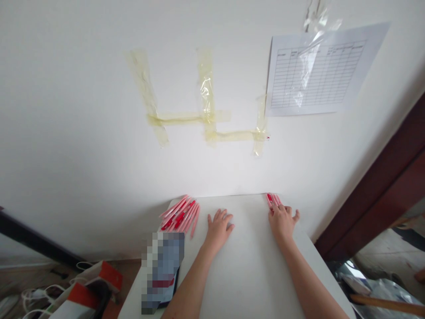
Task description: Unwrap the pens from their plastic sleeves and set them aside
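My left hand (219, 228) lies flat on the white table (245, 261), fingers spread, with nothing in it. To its left is a loose pile of pink pens with red parts (181, 216), a short gap away from my fingers. At the table's far right, my right hand (282, 221) has its fingers curled over the near ends of a small bunch of similar pink and red pens (272, 199). The little finger sticks out to the side. My fingers hide the lower part of that bunch, whose far ends point at the wall.
A phone-like device (162, 274), largely pixelated, lies at the table's left edge. Behind the table rises a white wall (212, 173) with yellowed tape (206, 88) and a taped printed table sheet (308, 75). Boxes and cables (83, 292) are on the floor at left; dark red wood (375, 199) stands right.
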Demonstrator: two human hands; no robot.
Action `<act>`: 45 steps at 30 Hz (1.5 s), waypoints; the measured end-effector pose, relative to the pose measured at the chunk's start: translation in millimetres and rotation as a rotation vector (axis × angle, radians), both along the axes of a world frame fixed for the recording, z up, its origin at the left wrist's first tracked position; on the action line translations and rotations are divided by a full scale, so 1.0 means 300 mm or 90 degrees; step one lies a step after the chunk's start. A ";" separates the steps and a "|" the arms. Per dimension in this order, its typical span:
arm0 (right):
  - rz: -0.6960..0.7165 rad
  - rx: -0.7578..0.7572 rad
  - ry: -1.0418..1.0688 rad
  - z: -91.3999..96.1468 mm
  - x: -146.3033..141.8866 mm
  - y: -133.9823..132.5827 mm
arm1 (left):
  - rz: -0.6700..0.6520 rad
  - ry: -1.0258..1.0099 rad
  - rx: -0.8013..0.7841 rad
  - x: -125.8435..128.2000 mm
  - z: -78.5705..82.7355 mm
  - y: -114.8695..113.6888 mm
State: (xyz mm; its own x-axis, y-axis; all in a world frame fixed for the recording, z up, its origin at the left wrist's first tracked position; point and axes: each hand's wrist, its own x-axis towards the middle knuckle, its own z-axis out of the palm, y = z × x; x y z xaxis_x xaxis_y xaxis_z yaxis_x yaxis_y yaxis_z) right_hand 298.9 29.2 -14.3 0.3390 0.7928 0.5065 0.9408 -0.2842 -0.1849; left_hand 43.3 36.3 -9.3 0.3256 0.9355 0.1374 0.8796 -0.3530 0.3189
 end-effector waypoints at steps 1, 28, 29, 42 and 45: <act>-0.002 0.002 -0.003 -0.001 -0.001 0.000 | -0.001 0.001 0.000 0.000 0.000 0.000; 0.461 -0.088 0.123 -0.042 -0.090 0.002 | 0.056 0.018 0.061 -0.007 0.046 -0.003; 0.460 -0.088 0.125 -0.042 -0.090 0.002 | 0.071 0.029 0.073 -0.013 0.054 -0.001; 0.446 -0.095 0.143 -0.044 -0.089 0.005 | 0.432 0.196 0.168 -0.100 0.145 -0.011; 0.444 -0.095 0.144 -0.047 -0.088 0.006 | 0.440 0.191 0.151 -0.107 0.138 -0.005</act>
